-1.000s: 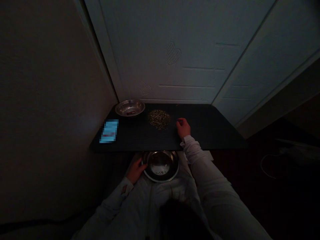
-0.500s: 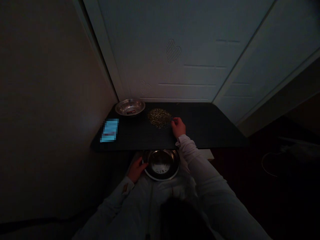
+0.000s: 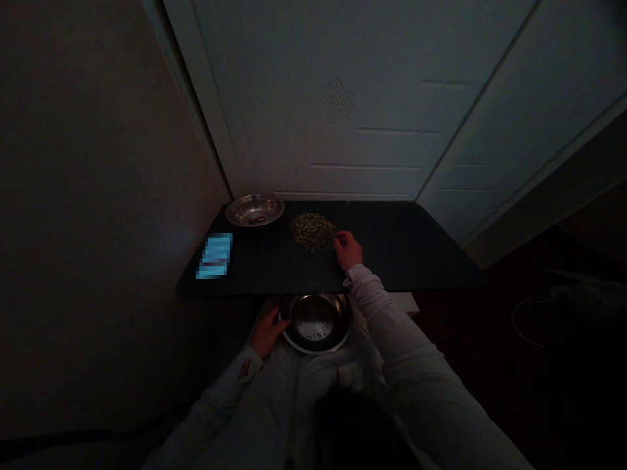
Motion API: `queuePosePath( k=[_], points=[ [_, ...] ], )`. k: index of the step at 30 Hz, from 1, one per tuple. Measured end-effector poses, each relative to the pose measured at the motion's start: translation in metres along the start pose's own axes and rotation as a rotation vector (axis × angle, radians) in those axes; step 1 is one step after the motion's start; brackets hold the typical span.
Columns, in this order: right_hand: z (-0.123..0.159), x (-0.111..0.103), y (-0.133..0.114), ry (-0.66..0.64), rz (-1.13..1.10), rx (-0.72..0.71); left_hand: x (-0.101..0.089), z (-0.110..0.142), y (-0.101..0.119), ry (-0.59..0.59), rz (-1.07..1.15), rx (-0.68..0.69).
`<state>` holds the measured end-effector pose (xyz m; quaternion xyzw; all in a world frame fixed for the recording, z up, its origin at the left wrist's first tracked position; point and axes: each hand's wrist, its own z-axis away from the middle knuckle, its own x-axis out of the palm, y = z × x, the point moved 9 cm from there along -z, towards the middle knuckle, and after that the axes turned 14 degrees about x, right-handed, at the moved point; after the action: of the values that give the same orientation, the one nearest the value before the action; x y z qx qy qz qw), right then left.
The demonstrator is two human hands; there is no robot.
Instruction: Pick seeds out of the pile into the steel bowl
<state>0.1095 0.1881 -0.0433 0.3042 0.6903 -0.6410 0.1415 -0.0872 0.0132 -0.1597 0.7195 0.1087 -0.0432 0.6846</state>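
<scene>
A steel bowl (image 3: 316, 346) rests on my lap, partly under the table's front edge, with several small dark grains inside. My left hand (image 3: 267, 333) is closed on its left rim, thumb over the edge. On the dark table (image 3: 411, 248) lies a spread pile of small mixed pale and dark grains (image 3: 312, 231), too dim to name their kind. My right hand (image 3: 348, 250) is at the pile's right edge, fingers curled and tips pinched together. Whatever sits between those fingertips is too small and dark to make out.
A second steel bowl (image 3: 255, 211) with a dark label inside stands at the table's back left. In front of it lies a bright, blurred-out phone-like screen (image 3: 214, 256). A white panel (image 3: 313, 130) with heart patterns rises behind the table; a wall (image 3: 122, 228) borders the left.
My right hand has shifted very slightly left at the pile's edge. My left hand and both bowls stay where they were.
</scene>
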Motion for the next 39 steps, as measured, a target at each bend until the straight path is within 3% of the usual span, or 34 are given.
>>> queuePosePath(
  k=[39],
  points=[
    [0.0051,0.0022,-0.0033,-0.045,-0.002,-0.053,-0.0005,-0.0008,0.0011,0.017,0.03,0.001]
  ],
)
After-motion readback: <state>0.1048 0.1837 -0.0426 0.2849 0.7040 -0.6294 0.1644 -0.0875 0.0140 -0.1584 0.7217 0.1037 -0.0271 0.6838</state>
